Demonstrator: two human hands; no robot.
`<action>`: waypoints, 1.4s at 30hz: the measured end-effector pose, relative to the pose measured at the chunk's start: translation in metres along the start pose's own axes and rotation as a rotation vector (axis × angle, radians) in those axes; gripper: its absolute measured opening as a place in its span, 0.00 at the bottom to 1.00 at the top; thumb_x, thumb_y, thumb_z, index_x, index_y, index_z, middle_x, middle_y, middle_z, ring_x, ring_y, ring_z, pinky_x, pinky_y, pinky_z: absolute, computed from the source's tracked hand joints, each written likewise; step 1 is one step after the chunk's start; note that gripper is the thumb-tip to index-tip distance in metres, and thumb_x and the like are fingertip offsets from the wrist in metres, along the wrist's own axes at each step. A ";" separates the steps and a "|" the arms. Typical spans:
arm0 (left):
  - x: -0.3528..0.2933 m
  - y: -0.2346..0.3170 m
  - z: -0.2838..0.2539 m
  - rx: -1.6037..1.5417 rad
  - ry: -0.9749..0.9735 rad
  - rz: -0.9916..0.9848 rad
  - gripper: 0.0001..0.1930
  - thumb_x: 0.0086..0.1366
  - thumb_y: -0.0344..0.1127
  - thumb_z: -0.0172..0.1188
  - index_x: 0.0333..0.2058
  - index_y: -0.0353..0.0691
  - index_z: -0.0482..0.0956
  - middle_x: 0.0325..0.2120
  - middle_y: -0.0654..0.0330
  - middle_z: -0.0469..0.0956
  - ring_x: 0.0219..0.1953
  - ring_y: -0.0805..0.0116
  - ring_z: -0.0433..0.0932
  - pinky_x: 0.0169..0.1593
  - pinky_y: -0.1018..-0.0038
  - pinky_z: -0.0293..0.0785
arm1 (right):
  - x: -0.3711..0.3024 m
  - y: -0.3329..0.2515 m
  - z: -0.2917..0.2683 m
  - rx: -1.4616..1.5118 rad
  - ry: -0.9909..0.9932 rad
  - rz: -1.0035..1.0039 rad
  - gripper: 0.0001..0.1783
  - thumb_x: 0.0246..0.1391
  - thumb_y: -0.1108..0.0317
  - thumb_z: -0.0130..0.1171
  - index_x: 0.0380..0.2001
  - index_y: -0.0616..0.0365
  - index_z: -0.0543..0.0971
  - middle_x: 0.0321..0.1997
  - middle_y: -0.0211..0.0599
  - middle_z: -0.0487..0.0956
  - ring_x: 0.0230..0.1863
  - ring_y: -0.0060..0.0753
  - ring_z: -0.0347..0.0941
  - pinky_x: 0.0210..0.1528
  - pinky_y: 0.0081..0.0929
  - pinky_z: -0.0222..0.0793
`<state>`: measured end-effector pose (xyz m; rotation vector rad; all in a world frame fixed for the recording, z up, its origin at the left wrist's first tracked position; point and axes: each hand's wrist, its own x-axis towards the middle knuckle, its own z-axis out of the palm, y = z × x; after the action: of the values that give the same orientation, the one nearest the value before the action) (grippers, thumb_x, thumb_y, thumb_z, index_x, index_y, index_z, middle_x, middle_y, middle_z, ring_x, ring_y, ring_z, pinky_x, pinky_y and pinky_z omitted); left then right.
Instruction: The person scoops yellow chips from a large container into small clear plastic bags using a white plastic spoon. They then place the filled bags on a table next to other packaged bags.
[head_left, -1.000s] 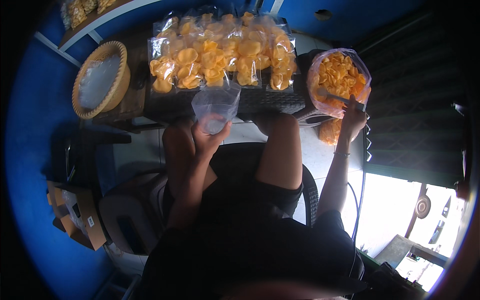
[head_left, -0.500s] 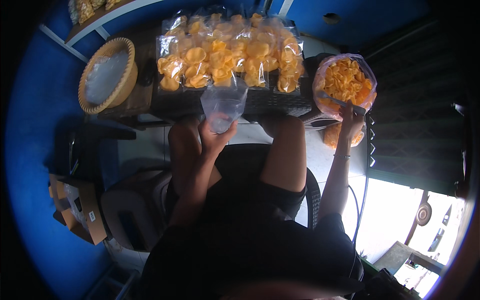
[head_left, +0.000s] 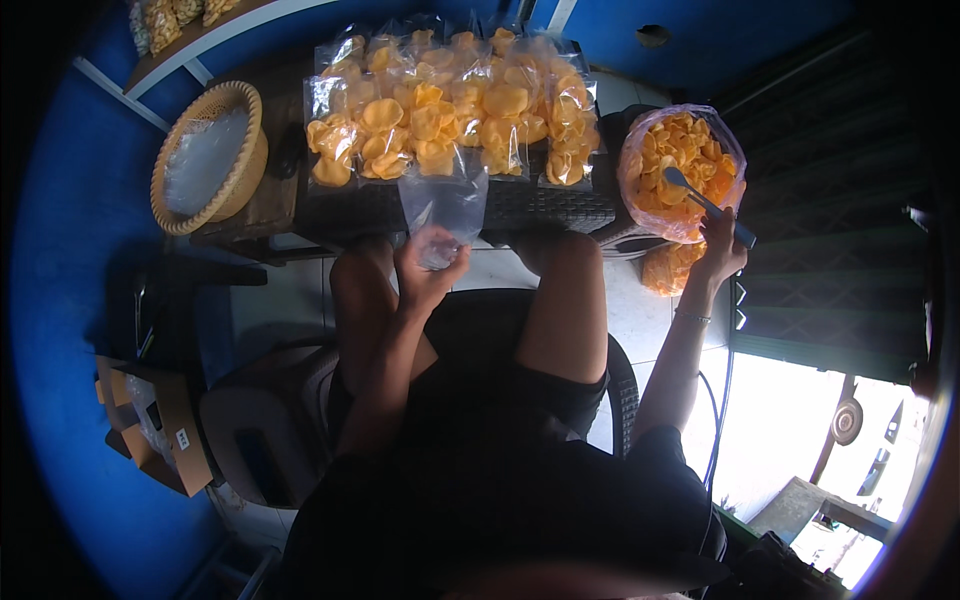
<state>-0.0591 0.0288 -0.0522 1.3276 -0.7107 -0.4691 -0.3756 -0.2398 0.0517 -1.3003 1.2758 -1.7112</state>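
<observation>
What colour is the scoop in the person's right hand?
Blue, seen in the head view: the scoop dips into the big bag of crackers.

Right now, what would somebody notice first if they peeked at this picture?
Probably all the bright orange crackers: a pile of filled clear packets on the dark table at the top, and a big open bag of loose crackers to the right. The right hand holds a blue scoop over that big bag, while the left hand holds up an empty clear bag in the middle. A round woven basket sits at the upper left.
</observation>
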 end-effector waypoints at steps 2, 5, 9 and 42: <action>0.001 0.000 0.002 0.056 -0.028 0.078 0.13 0.49 0.25 0.72 0.33 0.38 0.77 0.26 0.65 0.80 0.28 0.77 0.78 0.36 0.77 0.74 | -0.002 -0.019 0.004 0.007 -0.023 0.066 0.19 0.59 0.60 0.65 0.38 0.70 0.79 0.29 0.46 0.84 0.28 0.32 0.82 0.30 0.22 0.79; 0.002 0.003 0.003 0.141 -0.059 0.138 0.14 0.48 0.27 0.72 0.33 0.39 0.77 0.26 0.65 0.80 0.28 0.77 0.79 0.37 0.77 0.75 | -0.012 -0.046 0.017 0.040 -0.083 0.081 0.16 0.60 0.62 0.64 0.37 0.69 0.78 0.29 0.45 0.83 0.27 0.31 0.82 0.30 0.22 0.79; 0.000 0.010 0.003 0.170 -0.132 0.098 0.15 0.48 0.29 0.73 0.34 0.38 0.76 0.26 0.64 0.81 0.32 0.76 0.81 0.41 0.77 0.75 | -0.035 -0.085 0.035 0.117 -0.173 0.138 0.15 0.61 0.64 0.62 0.37 0.70 0.78 0.29 0.44 0.83 0.28 0.30 0.81 0.33 0.23 0.77; -0.003 0.012 0.004 -0.157 -0.451 -0.068 0.17 0.51 0.23 0.69 0.38 0.38 0.73 0.29 0.67 0.77 0.34 0.81 0.78 0.44 0.78 0.73 | -0.136 -0.126 0.090 0.074 -0.435 -0.045 0.19 0.63 0.60 0.61 0.32 0.70 0.82 0.25 0.40 0.84 0.26 0.21 0.77 0.31 0.18 0.69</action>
<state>-0.0646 0.0301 -0.0406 1.1095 -0.9789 -0.8773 -0.2393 -0.1059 0.1288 -1.5593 0.9278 -1.3862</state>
